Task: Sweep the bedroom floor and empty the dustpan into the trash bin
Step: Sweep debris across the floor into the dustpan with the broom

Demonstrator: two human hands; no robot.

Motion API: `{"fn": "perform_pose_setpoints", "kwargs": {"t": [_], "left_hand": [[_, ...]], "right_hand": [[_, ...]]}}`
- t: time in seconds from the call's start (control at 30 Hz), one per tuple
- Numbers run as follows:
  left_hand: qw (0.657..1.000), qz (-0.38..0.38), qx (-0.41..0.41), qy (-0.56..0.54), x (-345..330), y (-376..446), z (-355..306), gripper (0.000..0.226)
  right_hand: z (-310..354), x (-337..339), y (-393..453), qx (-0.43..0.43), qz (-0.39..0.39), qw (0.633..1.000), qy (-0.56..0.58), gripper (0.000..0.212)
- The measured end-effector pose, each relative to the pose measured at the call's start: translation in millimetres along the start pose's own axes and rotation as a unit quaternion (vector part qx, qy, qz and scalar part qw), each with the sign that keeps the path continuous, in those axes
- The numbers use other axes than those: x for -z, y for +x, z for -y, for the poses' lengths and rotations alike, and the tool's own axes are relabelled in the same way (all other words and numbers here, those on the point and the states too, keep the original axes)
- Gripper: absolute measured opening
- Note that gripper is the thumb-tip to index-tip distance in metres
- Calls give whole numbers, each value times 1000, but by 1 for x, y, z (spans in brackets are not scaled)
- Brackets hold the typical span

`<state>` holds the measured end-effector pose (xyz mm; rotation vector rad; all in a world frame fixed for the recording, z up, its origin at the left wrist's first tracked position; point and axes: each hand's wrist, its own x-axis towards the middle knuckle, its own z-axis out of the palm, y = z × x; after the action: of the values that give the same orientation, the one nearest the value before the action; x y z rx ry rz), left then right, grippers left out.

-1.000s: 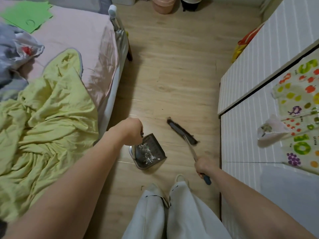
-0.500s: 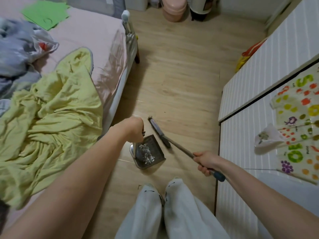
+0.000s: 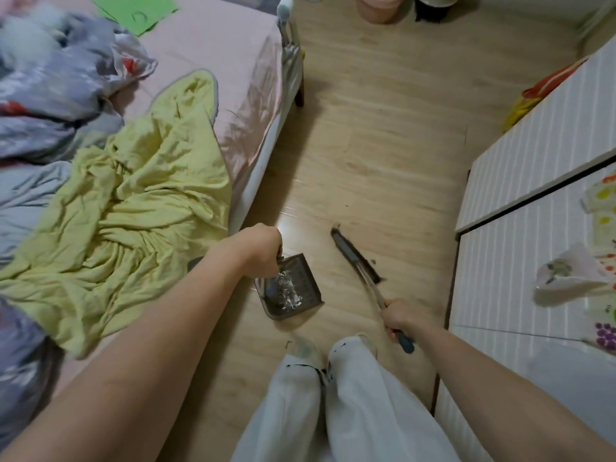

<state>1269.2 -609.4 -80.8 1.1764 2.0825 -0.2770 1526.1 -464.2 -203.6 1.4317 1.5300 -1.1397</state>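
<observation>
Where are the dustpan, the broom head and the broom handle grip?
dustpan point(image 3: 305, 281): head view, on its ribbed floor.
broom head point(image 3: 353, 253): head view, middle of the dark bristle bar.
grip point(image 3: 406, 344): head view, blue end below the right hand.

Single head cam, wide-angle, looking steeply down, floor point(image 3: 383, 135) near, arms foreground
</observation>
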Motion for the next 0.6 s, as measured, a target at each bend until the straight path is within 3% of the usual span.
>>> {"fn": "perform_pose_setpoints", "kwargs": {"t": [0.17, 0.37, 0.6], "left_hand": [[1000, -10, 4, -6, -7, 4, -4, 5], [1000, -2, 8, -8, -3, -7, -6, 8], [1000, 3, 18, -13, -1, -31, 7, 16]], "right_hand": [[9, -22, -35, -55, 121, 964, 230, 41], [-2, 5, -73, -28, 92, 965, 245, 43], [21, 18, -73, 37, 14, 991, 124, 39]]}}
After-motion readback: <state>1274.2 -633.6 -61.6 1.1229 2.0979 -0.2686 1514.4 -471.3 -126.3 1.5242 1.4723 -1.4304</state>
